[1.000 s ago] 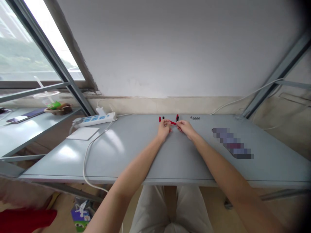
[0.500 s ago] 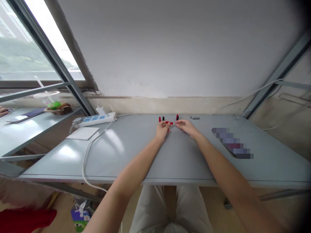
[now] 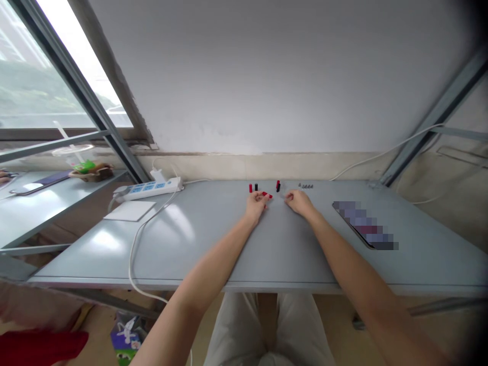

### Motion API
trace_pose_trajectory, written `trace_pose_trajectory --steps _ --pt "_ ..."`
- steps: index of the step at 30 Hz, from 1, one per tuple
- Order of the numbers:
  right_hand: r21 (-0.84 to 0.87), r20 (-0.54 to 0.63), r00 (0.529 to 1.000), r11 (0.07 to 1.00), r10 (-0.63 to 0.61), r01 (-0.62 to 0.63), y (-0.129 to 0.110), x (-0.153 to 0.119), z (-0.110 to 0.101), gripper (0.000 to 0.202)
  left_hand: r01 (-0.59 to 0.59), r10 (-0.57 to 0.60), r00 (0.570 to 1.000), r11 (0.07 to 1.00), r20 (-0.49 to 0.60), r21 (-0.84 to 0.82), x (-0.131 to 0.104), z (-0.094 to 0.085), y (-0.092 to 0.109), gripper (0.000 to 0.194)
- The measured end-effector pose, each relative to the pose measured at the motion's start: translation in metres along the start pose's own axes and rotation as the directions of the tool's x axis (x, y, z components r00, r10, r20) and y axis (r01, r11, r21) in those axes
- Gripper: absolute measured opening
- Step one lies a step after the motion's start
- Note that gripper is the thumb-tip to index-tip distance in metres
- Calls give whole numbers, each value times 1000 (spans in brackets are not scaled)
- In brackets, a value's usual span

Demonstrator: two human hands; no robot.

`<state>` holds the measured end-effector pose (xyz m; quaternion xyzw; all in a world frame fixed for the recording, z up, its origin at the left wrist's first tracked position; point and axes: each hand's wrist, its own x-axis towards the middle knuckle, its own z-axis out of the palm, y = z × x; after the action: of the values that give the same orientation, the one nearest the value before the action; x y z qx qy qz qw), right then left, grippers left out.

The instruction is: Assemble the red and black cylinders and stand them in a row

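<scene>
Near the back of the grey table, my left hand (image 3: 256, 204) is closed on a small red cylinder (image 3: 267, 195). To its right, my right hand (image 3: 298, 201) has its fingers pinched together; whatever lies between them is too small to make out. Behind my left hand stand a red piece (image 3: 250, 188) and a black piece (image 3: 256, 187). Another red piece (image 3: 278, 183) and a black one (image 3: 278, 188) are between and beyond my hands. Several small dark metallic bits (image 3: 307, 186) lie in a row behind my right hand.
A phone (image 3: 362, 226) lies at the right. On the left are a white power strip (image 3: 152, 188), a white flat pad (image 3: 130, 210) and a cable (image 3: 134, 239) running over the front edge. A side table (image 3: 23, 213) holds a cup (image 3: 74, 152) and a basket (image 3: 93, 175).
My right hand has moved right, away from the red cylinder and my left hand. The cylinder in my left hand is tilted slightly differently.
</scene>
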<state>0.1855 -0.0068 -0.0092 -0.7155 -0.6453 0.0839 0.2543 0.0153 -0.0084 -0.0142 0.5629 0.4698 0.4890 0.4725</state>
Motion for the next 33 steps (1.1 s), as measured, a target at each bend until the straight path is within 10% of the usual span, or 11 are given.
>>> trace_pose_trajectory --steps 9,33 --pt "95 4 992 987 129 -128 3 23 6 9 -283 258 959 849 119 447 5 15 -1 4" --pt "107 -100 991 991 94 -83 9 21 24 18 -143 115 989 542 96 828 41 51 6 23"
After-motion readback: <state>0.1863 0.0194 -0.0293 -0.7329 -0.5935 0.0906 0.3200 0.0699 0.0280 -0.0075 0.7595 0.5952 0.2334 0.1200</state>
